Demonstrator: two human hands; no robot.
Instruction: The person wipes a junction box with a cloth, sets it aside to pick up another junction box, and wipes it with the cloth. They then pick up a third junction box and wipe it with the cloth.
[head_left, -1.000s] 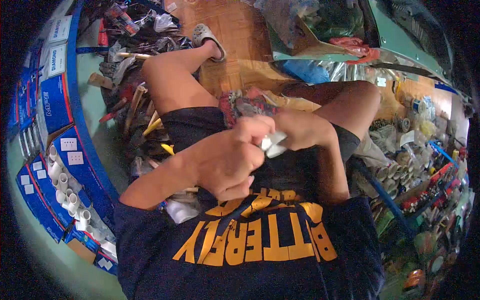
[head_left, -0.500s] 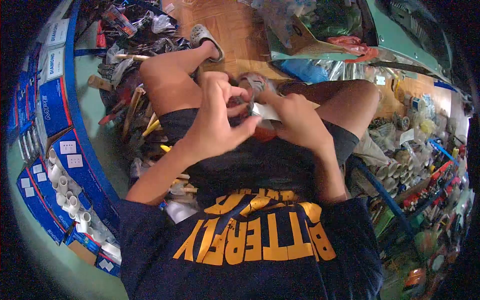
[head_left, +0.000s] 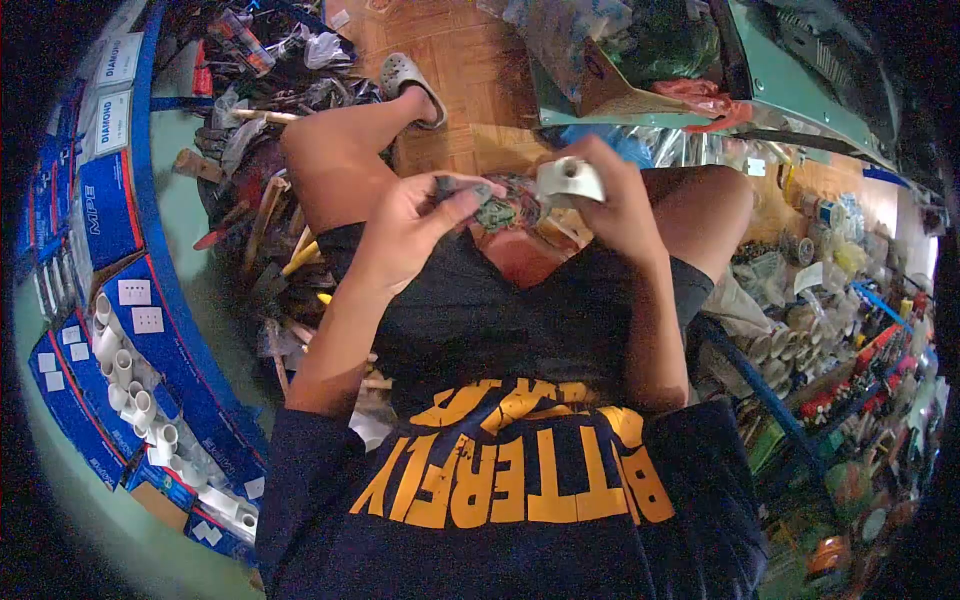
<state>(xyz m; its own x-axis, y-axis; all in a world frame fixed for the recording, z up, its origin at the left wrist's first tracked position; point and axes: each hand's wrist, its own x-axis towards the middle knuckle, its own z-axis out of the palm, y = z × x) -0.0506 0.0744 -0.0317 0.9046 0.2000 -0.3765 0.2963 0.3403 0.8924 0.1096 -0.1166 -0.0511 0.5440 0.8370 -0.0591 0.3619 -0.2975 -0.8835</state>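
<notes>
In the head view, my left hand [head_left: 405, 228] is raised over my lap, thumb and fingers pinched on a small dark grey, crumpled piece [head_left: 462, 190] whose kind I cannot make out. To its right, my right hand [head_left: 612, 190] grips a white piece with a round hole [head_left: 570, 180], perhaps plastic. The two hands are apart. Below and between them, a reddish-orange container [head_left: 520, 258] sits between my legs, with a jumble of small green and dark items at its far side, partly hidden by my hands.
Blue boxes [head_left: 105, 215] and white pipe fittings [head_left: 140, 405] line the left side. Tools with wooden handles [head_left: 262, 222] lie beside my left leg. A cardboard box [head_left: 620, 92] stands ahead on a green shelf. Packed goods [head_left: 780, 330] crowd the right, behind a blue bar [head_left: 765, 385].
My hands were close together at the white piece and have moved apart. The right hand has lifted the white piece, turning its hole into view. The left hand has closed into a pinch.
</notes>
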